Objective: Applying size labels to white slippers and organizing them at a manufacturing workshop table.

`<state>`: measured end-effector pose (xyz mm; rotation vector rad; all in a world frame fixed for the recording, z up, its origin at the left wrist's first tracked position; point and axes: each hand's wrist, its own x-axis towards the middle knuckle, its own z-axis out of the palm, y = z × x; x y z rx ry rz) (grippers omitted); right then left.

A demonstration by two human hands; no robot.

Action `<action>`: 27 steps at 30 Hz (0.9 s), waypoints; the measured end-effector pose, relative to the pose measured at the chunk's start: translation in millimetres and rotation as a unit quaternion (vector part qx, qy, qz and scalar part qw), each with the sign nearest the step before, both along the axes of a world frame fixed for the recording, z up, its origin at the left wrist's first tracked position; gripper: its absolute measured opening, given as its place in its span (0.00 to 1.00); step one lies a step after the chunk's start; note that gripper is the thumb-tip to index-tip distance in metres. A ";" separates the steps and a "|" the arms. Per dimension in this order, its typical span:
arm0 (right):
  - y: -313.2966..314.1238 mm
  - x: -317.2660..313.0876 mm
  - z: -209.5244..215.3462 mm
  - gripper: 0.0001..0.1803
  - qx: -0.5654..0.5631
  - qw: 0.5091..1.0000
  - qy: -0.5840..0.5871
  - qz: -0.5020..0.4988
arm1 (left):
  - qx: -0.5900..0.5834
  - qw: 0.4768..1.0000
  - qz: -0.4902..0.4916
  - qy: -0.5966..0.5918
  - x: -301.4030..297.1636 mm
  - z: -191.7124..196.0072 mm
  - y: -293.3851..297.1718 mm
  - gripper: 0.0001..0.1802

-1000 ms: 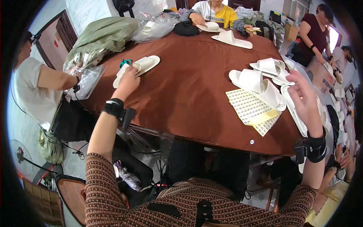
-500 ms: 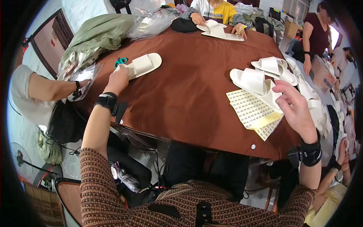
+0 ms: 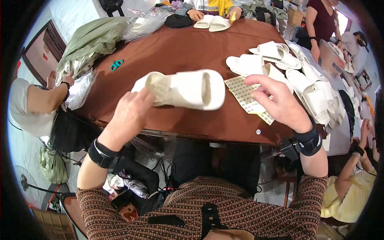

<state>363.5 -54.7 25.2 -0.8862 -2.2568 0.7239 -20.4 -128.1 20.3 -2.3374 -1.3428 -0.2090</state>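
A white slipper (image 3: 188, 90) is raised over the near half of the table. My left hand (image 3: 130, 116) grips it by the heel end, and its broad strap end points right. To the right, my right hand (image 3: 282, 104) has its thumb and index finger curved with a gap between them. Nothing shows in that gap, though a small sticker could be too small to make out. Beneath the hand lie yellow-backed sheets of small round stickers (image 3: 240, 94). Just beyond them rests a pair of white slippers (image 3: 246, 64), partly covered by my hand.
Several more white slippers (image 3: 314, 98) crowd the brown-covered table's (image 3: 176, 52) right side. Teal-handled scissors (image 3: 116, 65) lie at the left, near a green sack (image 3: 94, 38) and clear plastic. Across the table, a person's hands (image 3: 196, 15) are at another slipper pair (image 3: 212, 23).
My left hand has lifted the slipper off the table and brought it nearer and to the right. My right hand has shifted left over the sticker sheets. The person opposite now has two slippers side by side.
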 end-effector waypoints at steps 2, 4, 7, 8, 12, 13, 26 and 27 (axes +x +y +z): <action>-5.6 -7.0 -9.7 0.18 -0.037 0.999 0.017 0.011 | -0.013 0.999 -0.035 0.016 18.8 -3.1 -6.2 0.12; -6.3 -15.9 -22.0 0.21 -0.030 0.999 0.028 0.024 | -0.014 0.998 -0.055 0.032 31.3 -6.8 -7.6 0.11; -8.6 -17.9 -37.9 0.22 -0.043 0.997 -0.046 0.049 | -0.009 0.997 -0.063 0.049 38.5 -12.4 -6.2 0.10; -9.6 -18.7 -43.3 0.23 -0.014 0.997 -0.059 0.042 | -0.005 0.997 -0.064 0.051 37.7 -13.1 -4.0 0.09; -14.3 -23.6 -62.6 0.26 0.054 0.994 -0.086 0.025 | 0.004 0.998 -0.059 0.038 29.1 -16.3 -0.3 0.09; -15.9 -24.4 -66.0 0.27 0.060 0.994 -0.083 0.025 | 0.000 0.998 -0.049 0.041 25.6 -16.5 -1.2 0.09; -28.9 -32.3 -68.8 0.25 0.113 0.985 -0.131 -0.010 | -0.120 0.977 0.093 -0.152 0.9 0.9 -16.4 0.11; -30.8 -34.2 -68.9 0.25 0.118 0.985 -0.123 -0.005 | -0.153 0.969 0.107 -0.164 4.2 2.9 -17.0 0.12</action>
